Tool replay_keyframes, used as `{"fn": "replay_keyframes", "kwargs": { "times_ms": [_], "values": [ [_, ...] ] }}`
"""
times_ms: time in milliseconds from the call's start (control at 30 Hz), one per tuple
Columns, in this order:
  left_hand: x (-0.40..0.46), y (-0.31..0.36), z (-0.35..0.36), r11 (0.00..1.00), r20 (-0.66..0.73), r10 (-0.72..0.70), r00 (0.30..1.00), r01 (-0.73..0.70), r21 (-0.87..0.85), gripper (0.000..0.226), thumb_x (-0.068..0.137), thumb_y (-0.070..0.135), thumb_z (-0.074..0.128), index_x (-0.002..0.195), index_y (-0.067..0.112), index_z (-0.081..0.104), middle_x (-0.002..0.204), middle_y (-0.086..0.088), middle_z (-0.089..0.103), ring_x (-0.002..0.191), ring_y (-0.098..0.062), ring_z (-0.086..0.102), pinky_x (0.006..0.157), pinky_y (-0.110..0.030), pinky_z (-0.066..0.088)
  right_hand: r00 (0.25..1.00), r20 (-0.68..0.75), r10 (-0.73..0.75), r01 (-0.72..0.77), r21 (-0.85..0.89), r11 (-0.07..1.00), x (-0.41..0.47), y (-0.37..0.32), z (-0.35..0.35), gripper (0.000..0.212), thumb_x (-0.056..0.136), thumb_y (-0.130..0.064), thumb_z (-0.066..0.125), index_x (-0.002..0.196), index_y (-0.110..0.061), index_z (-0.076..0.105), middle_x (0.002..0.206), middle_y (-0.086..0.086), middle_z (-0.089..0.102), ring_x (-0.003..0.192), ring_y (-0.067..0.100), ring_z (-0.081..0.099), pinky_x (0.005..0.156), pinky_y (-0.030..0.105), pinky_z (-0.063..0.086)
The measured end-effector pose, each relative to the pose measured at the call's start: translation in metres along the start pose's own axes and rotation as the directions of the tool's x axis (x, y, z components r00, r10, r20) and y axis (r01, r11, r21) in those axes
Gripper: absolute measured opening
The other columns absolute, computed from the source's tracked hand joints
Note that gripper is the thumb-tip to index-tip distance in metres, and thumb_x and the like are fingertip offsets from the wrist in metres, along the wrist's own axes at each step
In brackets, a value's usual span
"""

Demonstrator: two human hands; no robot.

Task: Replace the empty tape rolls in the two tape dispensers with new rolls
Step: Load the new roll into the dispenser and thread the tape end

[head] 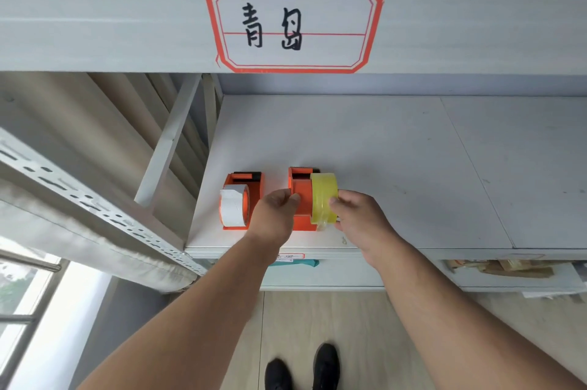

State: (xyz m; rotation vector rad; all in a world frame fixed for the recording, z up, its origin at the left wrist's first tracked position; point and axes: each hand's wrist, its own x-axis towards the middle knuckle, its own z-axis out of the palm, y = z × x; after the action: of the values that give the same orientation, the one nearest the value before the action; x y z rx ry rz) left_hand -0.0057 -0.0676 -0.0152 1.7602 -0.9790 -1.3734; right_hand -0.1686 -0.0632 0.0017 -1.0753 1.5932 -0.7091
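Head view: two orange plastic tape dispensers sit near the front edge of the pale grey shelf board [381, 142]. My left hand [275, 210] grips the right-hand orange dispenser [301, 199] on its left flank, at nine o'clock. My right hand [359, 218] pinches the translucent yellow tape roll [324, 197] at its three o'clock side. The left-hand orange dispenser [251, 189] carries a white tape roll [233, 205].

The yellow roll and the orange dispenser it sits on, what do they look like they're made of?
Yellow roll: likely clear plastic packing tape, glossy and translucent, light showing through its layers. Orange dispenser: probably moulded plastic, with flat, evenly coloured, semi-matte faces; its cutter end is too small to judge.
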Motion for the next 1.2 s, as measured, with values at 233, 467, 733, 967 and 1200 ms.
{"fn": "replay_keyframes", "kwargs": {
  "times_ms": [233,467,733,967,1200],
  "values": [
    [-0.004,-0.002,-0.005,1.000,0.083,-0.018,0.996,0.019,-0.016,0.028,0.109,0.033,0.053,0.114,0.023,0.078,0.107,0.003,0.082,0.110,-0.021,0.074,0.098,-0.031,0.055,1.000,0.024,-0.006,0.006,-0.036,0.999,0.003,0.001,0.010,0.026,0.101,-0.032,0.054,0.097,-0.014,0.073,0.098,0.018,0.076,0.090,0.027,0.072,0.099,0.056,0.058],
    [0.001,-0.009,-0.004,0.994,0.156,-0.039,0.987,0.054,-0.097,0.035,0.112,0.024,0.044,0.107,0.022,0.079,0.115,-0.010,0.080,0.119,-0.036,0.071,0.107,-0.043,0.055,0.998,0.054,-0.036,0.042,-0.100,0.994,0.008,0.008,0.020,0.029,0.104,-0.029,0.052,0.105,-0.008,0.072,0.103,0.022,0.072,0.095,0.034,0.071,0.101,0.058,0.057],
    [0.003,-0.009,-0.006,0.996,0.201,-0.040,0.979,0.054,-0.066,0.026,0.110,0.036,0.048,0.103,0.031,0.073,0.119,-0.002,0.077,0.118,-0.025,0.071,0.106,-0.036,0.054,0.973,0.221,-0.067,0.140,-0.331,0.933,0.008,0.013,0.019,0.041,0.105,-0.009,0.040,0.138,-0.023,0.061,0.125,0.006,0.069,0.106,0.024,0.068,0.078,0.029,0.057],
    [0.001,-0.009,-0.009,0.993,0.216,-0.014,0.976,0.039,-0.114,0.033,0.111,0.033,0.046,0.100,0.029,0.077,0.107,-0.001,0.082,0.110,-0.020,0.074,0.098,-0.029,0.055,0.647,0.306,-0.698,0.493,-0.867,0.077,0.000,0.032,0.013,0.093,0.075,-0.005,0.079,0.158,-0.024,0.044,0.162,0.018,0.043,0.126,0.040,0.060,0.098,0.048,0.056],
    [0.012,-0.018,-0.012,0.957,0.218,-0.065,0.974,0.122,-0.261,0.033,0.111,0.015,0.042,0.118,0.014,0.074,0.114,-0.006,0.081,0.106,-0.016,0.077,0.087,-0.021,0.057,0.460,0.391,-0.797,0.518,-0.848,-0.116,0.018,0.044,0.013,0.043,0.082,-0.020,0.082,0.124,-0.024,0.074,0.137,0.011,0.068,0.128,0.035,0.058,0.108,0.048,0.045]
  ]
}}
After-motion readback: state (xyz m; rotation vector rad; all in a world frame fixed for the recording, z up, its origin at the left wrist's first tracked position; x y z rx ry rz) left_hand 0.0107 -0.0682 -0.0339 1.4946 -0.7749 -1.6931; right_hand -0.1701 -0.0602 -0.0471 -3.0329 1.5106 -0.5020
